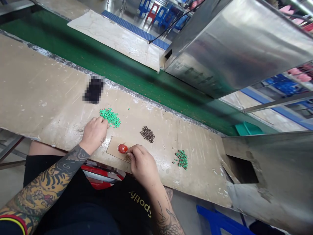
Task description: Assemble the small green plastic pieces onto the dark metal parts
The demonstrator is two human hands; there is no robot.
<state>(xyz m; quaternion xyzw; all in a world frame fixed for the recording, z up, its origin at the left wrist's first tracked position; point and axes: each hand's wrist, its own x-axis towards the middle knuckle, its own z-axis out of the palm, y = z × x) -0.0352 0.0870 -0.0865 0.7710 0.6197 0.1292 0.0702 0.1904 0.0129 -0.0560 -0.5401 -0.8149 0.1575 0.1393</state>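
Observation:
My left hand (95, 133) is at the near edge of a pile of small bright green pieces (110, 117). Its fingers are curled together, and whatever they pinch is hidden. My right hand (144, 163) is closed in a pinch beside a small red cup (122, 148); what lies between the fingertips is too small to name. The cup stands on a brown cardboard piece (113, 147). Tiny brown bits (126, 158) lie on that card by my right fingers. Farther off is a heap of dark brown pieces (147, 134). To the right lies a mixed green-and-dark pile (182, 159).
A blurred-out dark object (94, 90) lies on the worn worktable (56, 98). Beyond the table edge runs a green conveyor belt (137, 75), passing under a large metal housing (227, 49). A teal tray (248, 128) and a blue stool (220, 218) are at the right.

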